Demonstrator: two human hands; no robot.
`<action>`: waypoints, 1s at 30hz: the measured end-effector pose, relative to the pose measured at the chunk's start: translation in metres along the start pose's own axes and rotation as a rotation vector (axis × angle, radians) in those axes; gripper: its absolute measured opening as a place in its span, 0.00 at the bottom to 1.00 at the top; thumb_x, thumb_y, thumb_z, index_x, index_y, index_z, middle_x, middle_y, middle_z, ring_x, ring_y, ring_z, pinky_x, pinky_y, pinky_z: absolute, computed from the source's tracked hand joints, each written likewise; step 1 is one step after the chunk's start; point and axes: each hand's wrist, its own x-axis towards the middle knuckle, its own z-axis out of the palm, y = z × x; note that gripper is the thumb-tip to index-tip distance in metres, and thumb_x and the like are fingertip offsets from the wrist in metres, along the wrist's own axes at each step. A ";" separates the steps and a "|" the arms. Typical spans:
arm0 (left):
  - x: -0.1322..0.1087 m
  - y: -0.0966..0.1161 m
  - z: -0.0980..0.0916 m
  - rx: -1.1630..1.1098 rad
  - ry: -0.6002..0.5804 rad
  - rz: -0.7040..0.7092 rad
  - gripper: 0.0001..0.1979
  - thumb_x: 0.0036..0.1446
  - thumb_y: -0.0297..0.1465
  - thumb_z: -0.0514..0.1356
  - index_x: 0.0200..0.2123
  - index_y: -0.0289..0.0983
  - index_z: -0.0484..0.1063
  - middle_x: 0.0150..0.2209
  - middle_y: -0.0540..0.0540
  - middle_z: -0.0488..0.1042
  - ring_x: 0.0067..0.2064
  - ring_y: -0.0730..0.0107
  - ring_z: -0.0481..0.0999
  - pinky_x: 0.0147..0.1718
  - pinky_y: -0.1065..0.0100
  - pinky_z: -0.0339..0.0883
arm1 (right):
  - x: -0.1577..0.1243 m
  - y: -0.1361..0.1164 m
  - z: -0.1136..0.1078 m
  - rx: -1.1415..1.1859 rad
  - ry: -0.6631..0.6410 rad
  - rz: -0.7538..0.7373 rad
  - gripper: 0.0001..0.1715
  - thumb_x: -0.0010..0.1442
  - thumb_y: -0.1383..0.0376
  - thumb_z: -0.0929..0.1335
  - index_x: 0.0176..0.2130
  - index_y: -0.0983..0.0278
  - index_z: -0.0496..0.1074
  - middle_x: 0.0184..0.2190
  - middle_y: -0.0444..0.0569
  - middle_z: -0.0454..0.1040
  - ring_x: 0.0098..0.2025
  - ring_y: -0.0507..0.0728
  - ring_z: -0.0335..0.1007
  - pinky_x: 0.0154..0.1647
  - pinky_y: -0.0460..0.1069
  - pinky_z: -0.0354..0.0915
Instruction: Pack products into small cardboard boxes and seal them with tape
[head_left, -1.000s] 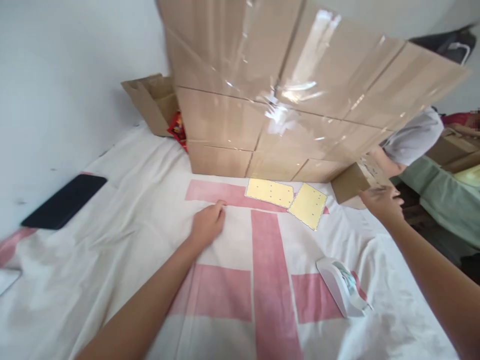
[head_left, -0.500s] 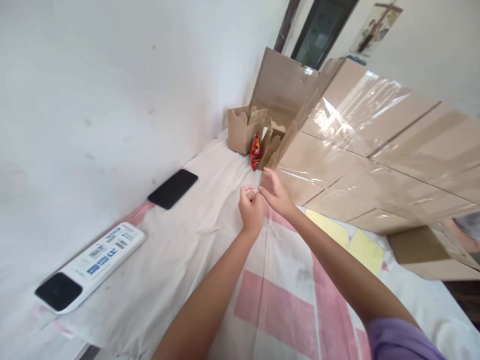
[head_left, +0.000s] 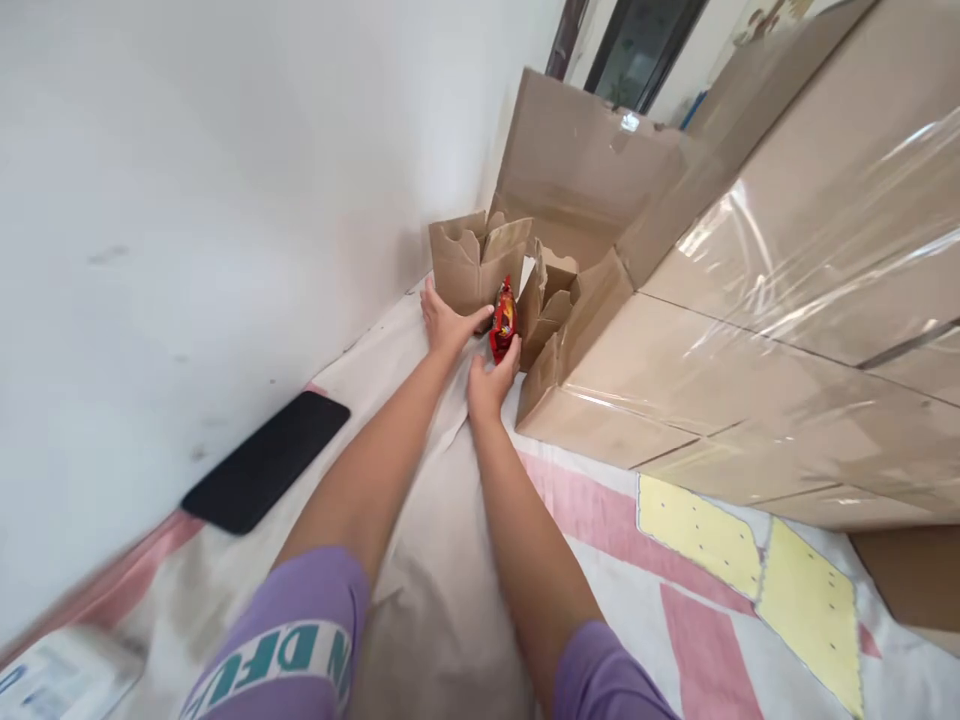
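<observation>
A red snack packet stands upright between two small open-topped cardboard boxes. My left hand is at the front of the left box, fingers spread along its left side and thumb stretched toward the packet. Just below the packet is my right hand, its thumb and fingers apart and the fingertips at the packet's lower right edge. Whether those fingertips press on it, I cannot tell. The right small box stands beside the packet, inside a larger open carton.
A white wall runs along the left. A black phone and part of a white box lie on the cloth by it. A large taped cardboard wall fills the right, with yellow patches on the cloth below.
Both hands were close together in front of the boxes. They have reached forward and parted, left to the small box and right to the red packet. The view has moved closer.
</observation>
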 end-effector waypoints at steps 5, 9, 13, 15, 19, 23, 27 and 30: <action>0.024 -0.028 0.027 0.055 -0.010 0.004 0.69 0.45 0.38 0.78 0.76 0.47 0.33 0.76 0.34 0.51 0.76 0.41 0.54 0.73 0.45 0.49 | 0.003 0.007 0.008 -0.066 0.101 -0.084 0.52 0.58 0.63 0.65 0.76 0.64 0.45 0.73 0.62 0.59 0.75 0.67 0.55 0.74 0.66 0.56; 0.021 -0.038 0.024 0.091 -0.062 0.030 0.61 0.55 0.36 0.70 0.77 0.51 0.29 0.68 0.38 0.66 0.70 0.43 0.66 0.69 0.44 0.58 | 0.007 0.005 0.009 -0.092 0.133 -0.098 0.51 0.57 0.64 0.67 0.75 0.64 0.50 0.69 0.61 0.66 0.70 0.68 0.61 0.70 0.65 0.61; 0.012 -0.032 0.017 0.189 -0.050 -0.006 0.61 0.51 0.37 0.74 0.77 0.45 0.38 0.69 0.33 0.62 0.72 0.39 0.61 0.69 0.43 0.57 | 0.008 0.003 0.006 -0.104 0.116 -0.087 0.48 0.56 0.64 0.67 0.72 0.64 0.57 0.68 0.60 0.67 0.68 0.68 0.63 0.69 0.65 0.62; 0.007 -0.028 0.015 0.200 -0.043 0.002 0.63 0.48 0.42 0.76 0.77 0.42 0.40 0.71 0.29 0.59 0.73 0.36 0.58 0.70 0.43 0.55 | 0.006 0.000 0.004 -0.120 0.099 -0.078 0.47 0.55 0.64 0.68 0.71 0.63 0.60 0.68 0.59 0.67 0.68 0.69 0.61 0.69 0.66 0.61; 0.003 -0.026 0.016 0.158 0.019 0.095 0.64 0.52 0.50 0.73 0.77 0.39 0.37 0.76 0.28 0.49 0.77 0.41 0.50 0.73 0.48 0.50 | 0.000 -0.007 0.003 -0.151 0.060 -0.095 0.44 0.57 0.64 0.68 0.70 0.60 0.62 0.66 0.57 0.69 0.69 0.69 0.60 0.68 0.67 0.61; 0.011 -0.027 0.023 0.151 0.093 0.086 0.65 0.51 0.52 0.72 0.77 0.42 0.34 0.79 0.32 0.39 0.79 0.42 0.43 0.75 0.46 0.45 | -0.003 -0.009 0.004 -0.127 0.062 -0.132 0.43 0.57 0.66 0.67 0.71 0.62 0.61 0.66 0.58 0.68 0.69 0.68 0.60 0.68 0.65 0.61; 0.021 -0.029 0.032 0.106 0.073 0.111 0.62 0.56 0.50 0.70 0.77 0.44 0.31 0.79 0.35 0.40 0.79 0.42 0.43 0.75 0.46 0.42 | 0.002 -0.004 0.008 -0.131 0.072 -0.150 0.46 0.57 0.66 0.67 0.73 0.61 0.57 0.68 0.60 0.64 0.67 0.67 0.63 0.68 0.65 0.61; 0.027 -0.032 0.033 0.059 0.037 0.214 0.64 0.54 0.51 0.71 0.78 0.43 0.29 0.78 0.34 0.46 0.78 0.45 0.47 0.76 0.50 0.43 | 0.007 0.000 0.010 -0.151 0.058 -0.158 0.48 0.59 0.64 0.67 0.74 0.58 0.53 0.71 0.61 0.60 0.67 0.69 0.63 0.67 0.66 0.61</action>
